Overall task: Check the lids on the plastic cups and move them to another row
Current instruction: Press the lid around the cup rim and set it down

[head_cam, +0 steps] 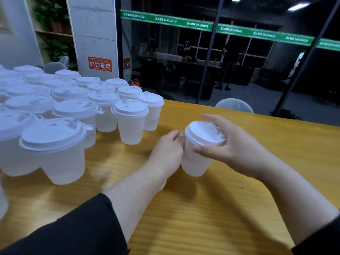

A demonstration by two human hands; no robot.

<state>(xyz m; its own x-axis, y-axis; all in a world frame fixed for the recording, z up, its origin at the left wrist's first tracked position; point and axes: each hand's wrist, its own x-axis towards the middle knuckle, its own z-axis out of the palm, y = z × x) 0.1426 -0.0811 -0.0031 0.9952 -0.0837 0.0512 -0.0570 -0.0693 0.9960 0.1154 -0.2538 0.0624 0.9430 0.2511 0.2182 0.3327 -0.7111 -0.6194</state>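
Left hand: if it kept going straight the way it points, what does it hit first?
The held cup: the left hand points up-right and already touches its side. The right hand lies just past it, over the lid.

Single head-mounted wide-angle view, looking forward and down across the yellow wooden table (239, 208), close to the hands.

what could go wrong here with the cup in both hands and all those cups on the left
1. The translucent white plastic cup is tilted, with the right hand around its white lid and the left hand on its side; if the lid is loose it may pop off.
2. The crowd of lidded white cups stands tightly packed on the yellow wooden table, so a sweep of the left forearm's black sleeve might topple some.
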